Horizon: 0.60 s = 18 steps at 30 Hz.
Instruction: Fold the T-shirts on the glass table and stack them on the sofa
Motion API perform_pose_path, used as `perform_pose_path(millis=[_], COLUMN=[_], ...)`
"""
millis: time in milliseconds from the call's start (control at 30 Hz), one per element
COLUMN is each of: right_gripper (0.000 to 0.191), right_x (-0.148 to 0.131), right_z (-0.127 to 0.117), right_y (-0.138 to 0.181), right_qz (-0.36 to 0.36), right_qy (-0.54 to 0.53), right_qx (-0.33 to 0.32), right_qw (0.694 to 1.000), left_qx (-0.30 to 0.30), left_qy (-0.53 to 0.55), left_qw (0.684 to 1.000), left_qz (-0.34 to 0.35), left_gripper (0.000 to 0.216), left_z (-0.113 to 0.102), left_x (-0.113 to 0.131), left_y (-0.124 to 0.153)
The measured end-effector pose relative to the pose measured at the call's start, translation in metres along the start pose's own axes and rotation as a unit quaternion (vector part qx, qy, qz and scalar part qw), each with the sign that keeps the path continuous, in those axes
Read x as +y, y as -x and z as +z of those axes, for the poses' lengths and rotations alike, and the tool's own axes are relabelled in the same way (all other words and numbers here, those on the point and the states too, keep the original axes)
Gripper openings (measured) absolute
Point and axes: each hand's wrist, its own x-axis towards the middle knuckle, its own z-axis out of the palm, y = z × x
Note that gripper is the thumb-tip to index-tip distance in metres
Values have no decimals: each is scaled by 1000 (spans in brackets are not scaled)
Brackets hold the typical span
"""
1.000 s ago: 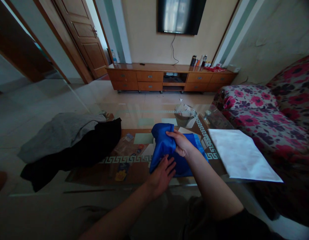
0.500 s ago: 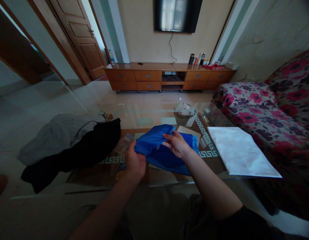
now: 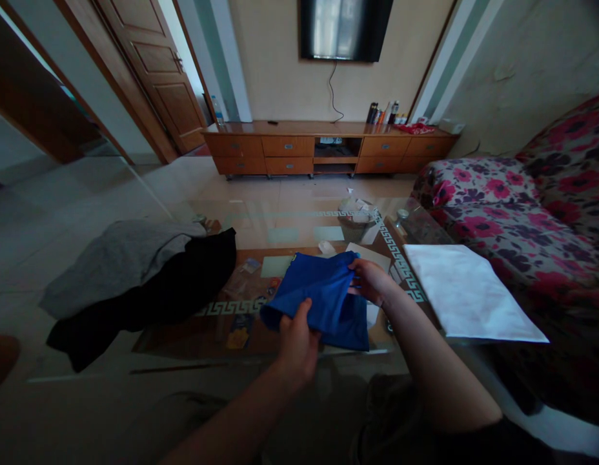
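A folded piece of blue clothing (image 3: 319,284) lies partly on the glass table, its exact kind hidden by the folds. My left hand (image 3: 298,341) grips its near edge, thumb on top and fingers underneath. With my right hand (image 3: 372,283) I pinch the far right corner, and the other fingers sit behind the cloth. To the left, a black garment (image 3: 159,290) and a grey garment (image 3: 115,258) are heaped together. A flat white folded cloth (image 3: 468,290) rests on the right end of the table.
Papers and small packets show through the glass tabletop (image 3: 183,342), which has a patterned border. A flowered sofa (image 3: 503,219) stands at the right. Beyond the table is a wooden TV cabinet (image 3: 284,147) with bottles on it, under a wall-mounted television (image 3: 345,29).
The blue clothing has been turned and laid flatter, lower and nearer me. My left hand has shifted right and closer to me; my right hand has moved right.
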Motion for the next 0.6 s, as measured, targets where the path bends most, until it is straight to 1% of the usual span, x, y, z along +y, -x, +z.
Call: perform_pose_path(millis=[67,167,300,433,500,600], right_gripper=[11,12,17,30,34,33], right_x=[5,14,28,41,45,48], right_z=[-15,-31,-45,-55,-59,-62], right_y=[2,4,-2,-16,-25,-37], right_qz=[-10,-33,-40,-61,-85,-139], right_qy=[37,98,138,155,165,194], right_qx=[22,36,62,85,99,113], right_qw=[999,994,988,982,978,964], left_qx=[-13,-55,-83,-95,-101,-119], left_qy=[-7,-21,-53,-101,-117,-134], left_qw=[998,987,970,964,964,967], left_qz=[-67,-151,-224,-229,-215,-179], left_gripper=[27,17,20,25,26,23], left_z=[-3,-9,-17,-24,-25,-27], left_x=[-18,-42,-64,-74,-76,-79], left_y=[9,15,14,11,10,9])
